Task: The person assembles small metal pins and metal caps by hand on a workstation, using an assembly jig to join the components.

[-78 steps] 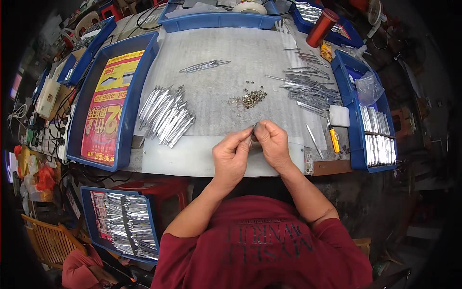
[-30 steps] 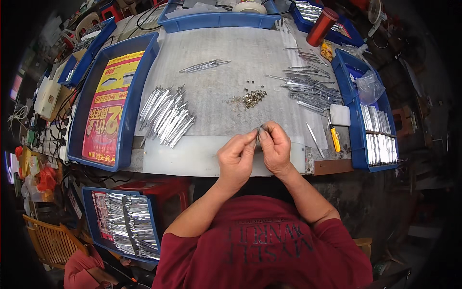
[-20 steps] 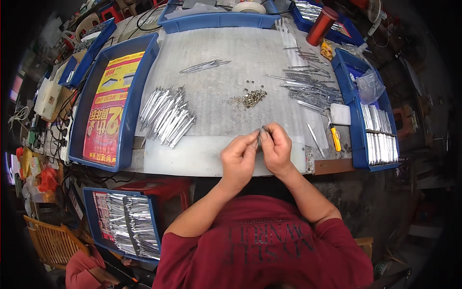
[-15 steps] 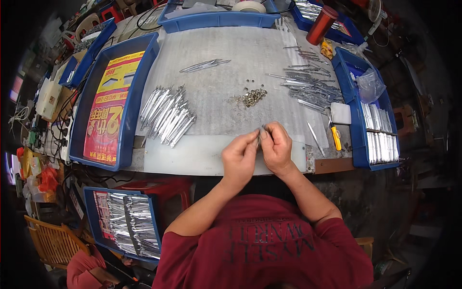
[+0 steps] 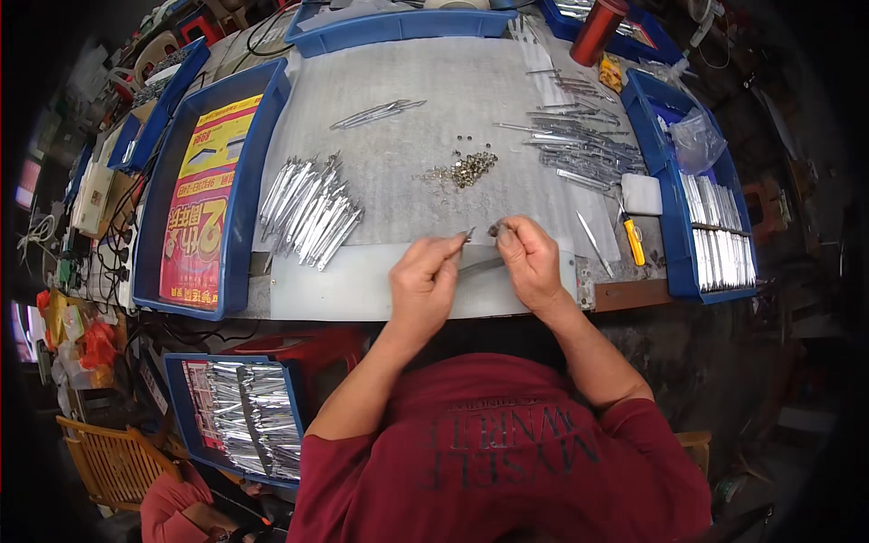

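Note:
My left hand is closed in a pinch above the pale work board, with a small grey metal tip sticking out past the fingertips. A short gap to its right, my right hand pinches a small dark piece, too small to name. Between the hands runs a grey streak; I cannot tell whether it is a strip or a shadow. Beyond them lies a heap of small brass-coloured rings or nuts. Slim silver metal strips are piled to the left, and darker grey strips to the right.
Blue trays stand left and right, the right one with stacked strips. A yellow-handled screwdriver, a white block and a red cylinder are on the right. Another strip-filled tray sits below the table's left edge.
My hands have drawn apart from where they met, the left one moving left and the right one slightly right. The whole view has shifted a little.

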A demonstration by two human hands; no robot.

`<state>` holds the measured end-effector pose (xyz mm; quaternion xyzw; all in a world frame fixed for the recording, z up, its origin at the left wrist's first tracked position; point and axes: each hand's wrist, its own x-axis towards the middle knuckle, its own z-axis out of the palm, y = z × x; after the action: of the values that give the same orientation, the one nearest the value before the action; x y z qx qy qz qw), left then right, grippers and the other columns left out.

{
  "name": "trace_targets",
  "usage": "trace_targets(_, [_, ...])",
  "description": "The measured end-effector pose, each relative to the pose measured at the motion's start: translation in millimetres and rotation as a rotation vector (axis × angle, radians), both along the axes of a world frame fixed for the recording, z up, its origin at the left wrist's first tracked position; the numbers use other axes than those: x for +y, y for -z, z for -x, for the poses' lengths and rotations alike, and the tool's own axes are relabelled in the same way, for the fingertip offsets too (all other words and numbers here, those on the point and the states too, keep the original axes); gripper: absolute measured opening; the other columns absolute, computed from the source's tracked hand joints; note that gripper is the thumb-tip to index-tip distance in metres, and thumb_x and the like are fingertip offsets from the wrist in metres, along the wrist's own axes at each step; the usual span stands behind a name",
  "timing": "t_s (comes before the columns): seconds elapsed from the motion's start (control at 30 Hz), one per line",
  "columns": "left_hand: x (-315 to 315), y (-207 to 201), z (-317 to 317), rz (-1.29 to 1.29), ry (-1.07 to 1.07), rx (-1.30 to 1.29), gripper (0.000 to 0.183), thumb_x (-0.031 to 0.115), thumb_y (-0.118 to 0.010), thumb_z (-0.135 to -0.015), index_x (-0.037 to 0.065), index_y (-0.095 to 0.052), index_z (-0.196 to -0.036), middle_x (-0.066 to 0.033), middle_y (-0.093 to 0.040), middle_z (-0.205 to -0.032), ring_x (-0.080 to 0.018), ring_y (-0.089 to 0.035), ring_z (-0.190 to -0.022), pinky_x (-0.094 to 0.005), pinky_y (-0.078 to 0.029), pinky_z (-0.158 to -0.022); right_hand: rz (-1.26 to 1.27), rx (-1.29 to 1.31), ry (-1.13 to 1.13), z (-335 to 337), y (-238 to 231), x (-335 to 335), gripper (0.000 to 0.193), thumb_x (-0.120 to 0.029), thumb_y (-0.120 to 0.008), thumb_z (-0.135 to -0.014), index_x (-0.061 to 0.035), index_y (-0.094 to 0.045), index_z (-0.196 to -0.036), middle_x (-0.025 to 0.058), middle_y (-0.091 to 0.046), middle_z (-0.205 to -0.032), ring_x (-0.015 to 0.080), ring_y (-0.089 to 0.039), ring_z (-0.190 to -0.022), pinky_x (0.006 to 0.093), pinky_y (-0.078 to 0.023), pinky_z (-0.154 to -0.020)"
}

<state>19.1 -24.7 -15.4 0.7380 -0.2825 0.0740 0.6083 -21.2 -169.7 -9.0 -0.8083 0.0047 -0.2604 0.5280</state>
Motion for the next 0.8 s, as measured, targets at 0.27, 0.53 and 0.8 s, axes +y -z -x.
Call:
trace_targets(0.27, [44, 1, -2, -0.534, 0.089, -0.315, 0.032, -0.012, -0.053, -0.061, 0.002, -0.06, -0.089, -0.0118, -0.054, -0.073, -0.0257, -0.053, -0.066, -0.0314, -0.043, -0.058, 0.095, 0.064, 0.039, 29, 0, -23, 0.013, -0.009, -0.051, -0.082, 0.003, -0.052, -0.077, 0.0113, -0.052, -0.066, 0.0184, -0.049, -0.056, 0.027, -0.039, -0.052])
trace_targets(0.53, [17, -9, -5, -0.669, 0.458, -0.467, 0.032, -0.003, -0.05, -0.059, -0.007, -0.052, -0.091, -0.0119, -0.047, -0.077, -0.0257, -0.046, -0.07, -0.0331, -0.041, -0.063, -0.01, 0.129, 0.054, 32, 10, -26, 0.013, -0.009, -0.051, -0.082, 0.0029, -0.053, -0.077, 0.0108, -0.052, -0.065, 0.0178, -0.05, -0.057, 0.0267, -0.039, -0.053])
trace_targets(0.8, [-20, 3, -7, -0.472, 0.455, -0.477, 0.032, -0.004, -0.049, -0.06, -0.006, -0.052, -0.092, -0.0127, -0.047, -0.076, -0.0272, -0.046, -0.07, -0.0334, -0.041, -0.064, -0.154, 0.174, 0.081, 36, 17, -28, 0.014, -0.01, -0.05, -0.083, 0.0021, -0.054, -0.078, 0.006, -0.051, -0.064, 0.0115, -0.047, -0.057, 0.0241, -0.039, -0.054])
